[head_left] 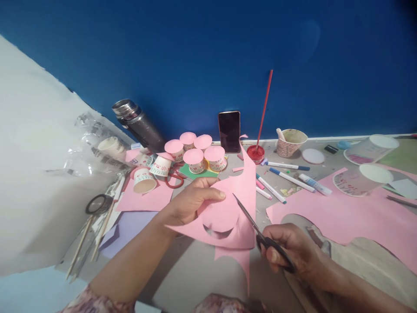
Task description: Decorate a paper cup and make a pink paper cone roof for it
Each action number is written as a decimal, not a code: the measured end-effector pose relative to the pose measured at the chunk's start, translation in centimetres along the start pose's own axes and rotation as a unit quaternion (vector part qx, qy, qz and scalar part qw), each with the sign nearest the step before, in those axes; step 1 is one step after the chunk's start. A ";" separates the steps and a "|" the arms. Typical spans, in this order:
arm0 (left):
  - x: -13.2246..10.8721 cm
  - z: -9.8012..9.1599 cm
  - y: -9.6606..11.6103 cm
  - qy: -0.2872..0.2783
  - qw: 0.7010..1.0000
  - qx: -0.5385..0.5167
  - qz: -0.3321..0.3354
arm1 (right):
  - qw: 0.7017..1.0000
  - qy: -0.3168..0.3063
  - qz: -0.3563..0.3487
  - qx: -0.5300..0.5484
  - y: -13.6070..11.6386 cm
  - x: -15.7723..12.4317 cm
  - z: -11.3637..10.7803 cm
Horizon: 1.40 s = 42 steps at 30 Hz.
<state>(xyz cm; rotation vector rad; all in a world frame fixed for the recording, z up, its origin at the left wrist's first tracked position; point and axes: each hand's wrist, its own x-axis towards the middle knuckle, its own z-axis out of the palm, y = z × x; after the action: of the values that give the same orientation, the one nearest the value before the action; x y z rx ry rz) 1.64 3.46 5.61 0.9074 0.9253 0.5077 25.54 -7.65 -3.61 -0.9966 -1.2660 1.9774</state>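
My left hand (195,198) pinches a sheet of pink paper (243,221), thumb on top and fingers underneath. A rounded disc shape (216,213) in the sheet is partly cut, with a curved gap along its lower edge. My right hand (289,250) grips black-handled scissors (249,217) by the finger loops. Their blades point up and left, tips at the right side of the disc. Whether the blades are parted is hard to see. Below the sheet hangs or lies a curved pink paper scrap (236,261).
Several paper cups topped with pink discs (193,155) stand behind my left hand. Behind them are a steel flask (140,124) and a phone (230,131). A red paint pot (256,154) with a tall stick, markers (291,179) and pink paper (352,213) lie to the right.
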 end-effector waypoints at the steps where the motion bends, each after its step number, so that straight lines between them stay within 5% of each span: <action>1: -0.1 0.2 0.1 0.004 1.000 0.004 0.004 | 1.000 0.001 -0.001 -0.006 -0.1 0.0 0.0; 26: -0.4 0.2 0.1 0.035 0.997 0.044 -0.045 | 1.000 -0.003 -0.002 -0.024 -0.3 -0.2 -0.1; 42: -0.4 0.1 0.8 0.007 0.997 0.058 -0.051 | 1.000 -0.001 0.008 -0.004 0.2 -0.4 0.1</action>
<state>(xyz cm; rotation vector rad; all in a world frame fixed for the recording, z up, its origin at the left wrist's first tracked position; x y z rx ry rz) 1.51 3.61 6.47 0.9574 1.0173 0.3761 25.65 -8.07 -3.68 -1.0119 -1.2704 1.9867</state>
